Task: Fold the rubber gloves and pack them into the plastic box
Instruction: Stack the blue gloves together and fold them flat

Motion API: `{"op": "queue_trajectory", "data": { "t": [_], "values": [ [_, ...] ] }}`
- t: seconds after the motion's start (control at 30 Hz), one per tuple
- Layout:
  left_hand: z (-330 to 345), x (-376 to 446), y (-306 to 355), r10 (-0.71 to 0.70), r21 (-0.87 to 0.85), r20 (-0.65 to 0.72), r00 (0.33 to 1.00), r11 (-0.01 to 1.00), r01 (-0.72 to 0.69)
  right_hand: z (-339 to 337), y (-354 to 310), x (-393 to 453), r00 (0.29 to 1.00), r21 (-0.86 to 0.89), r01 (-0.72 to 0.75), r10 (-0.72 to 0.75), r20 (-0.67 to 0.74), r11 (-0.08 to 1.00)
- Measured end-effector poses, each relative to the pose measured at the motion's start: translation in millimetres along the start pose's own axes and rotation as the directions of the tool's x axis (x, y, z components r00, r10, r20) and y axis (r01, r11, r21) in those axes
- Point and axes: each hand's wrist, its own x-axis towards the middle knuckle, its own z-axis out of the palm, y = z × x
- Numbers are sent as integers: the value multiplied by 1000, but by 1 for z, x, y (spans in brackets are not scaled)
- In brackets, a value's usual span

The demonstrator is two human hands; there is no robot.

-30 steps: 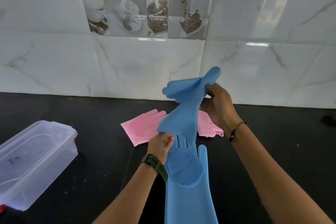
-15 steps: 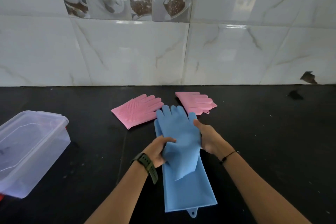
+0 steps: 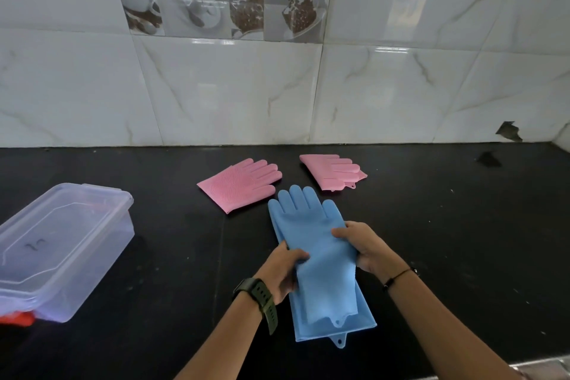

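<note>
Two blue rubber gloves (image 3: 320, 281) lie stacked flat on the black counter, fingers pointing to the wall, cuffs toward me. My left hand (image 3: 285, 268) grips the top glove's left edge at mid-length. On the right edge, my right hand (image 3: 359, 245) grips the same glove. Two pink gloves lie beyond: one (image 3: 242, 183) flat with its ribbed palm up, the other (image 3: 334, 171) folded over, to the right. The clear plastic box (image 3: 66, 244), lid on, stands at the left.
The black counter (image 3: 462, 225) runs to a white tiled wall (image 3: 385, 95) at the back. Something red (image 3: 18, 318) shows under the box's near corner. A dark chip (image 3: 509, 131) marks the wall at the right.
The blue glove held up in the air has come down onto the other blue glove and now lies flatter, cuff nearly over cuff. Both hands slid along its edges.
</note>
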Motion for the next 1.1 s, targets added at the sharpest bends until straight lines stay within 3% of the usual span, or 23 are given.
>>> {"op": "queue_trajectory", "data": {
  "t": [0.2,0.37,0.53,0.67,0.77,0.83,0.97,1.03,1.1],
  "values": [
    [3,-7,6,28,-129,-54,998,991,-35,-3,4,-7,997,141,-17,6,79,990],
    [5,-22,-12,34,108,-175,984,994,-16,-14,16,-20,998,-184,7,5,65,983],
    [13,-34,-23,158,342,-335,929,939,-36,-30,27,-35,995,-511,4,49,90,859],
    [21,-36,-28,263,510,-489,832,860,29,-30,40,-40,996,-622,82,-54,64,779],
    [21,-37,-31,317,583,-534,783,810,70,-30,48,-47,997,-598,76,-53,56,798],
    [21,-39,-33,361,656,-535,764,747,106,-30,52,-50,994,-650,106,-96,52,752],
    [28,-40,-36,505,832,-460,730,532,157,-23,66,-57,948,-853,192,-316,34,485],
    [32,-40,-35,585,886,-401,705,444,135,-21,70,-58,925,-856,223,-378,35,466],
    [34,-40,-34,655,928,-334,677,354,116,-23,72,-57,903,-814,269,-430,26,515]
  ]
}}
